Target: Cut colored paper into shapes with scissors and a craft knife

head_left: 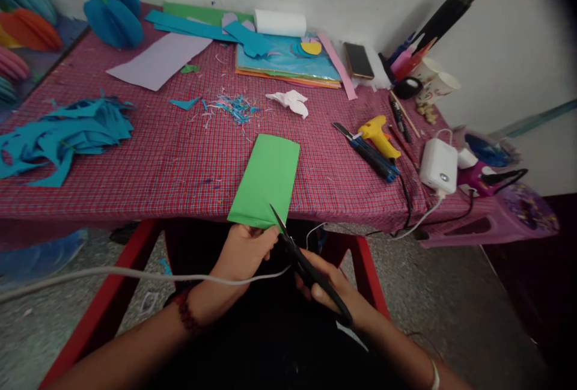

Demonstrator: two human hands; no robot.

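My left hand (246,252) pinches the near edge of a folded green paper sheet (267,179) that sticks out over the table's front edge. My right hand (331,291) grips black scissors (297,255). Their blades are slightly apart, with the tips at the paper's near right corner. A white cable (135,274) runs across my left wrist.
The red checked table (180,155) holds blue paper offcuts (63,137), a lilac sheet (157,60), a stack of coloured sheets (288,59), crumpled tissue (291,101), a yellow glue gun (378,136), a white charger (439,164), a phone (358,59) and paper cups (439,83). Blue paper honeycomb balls (115,14) stand at the back left.
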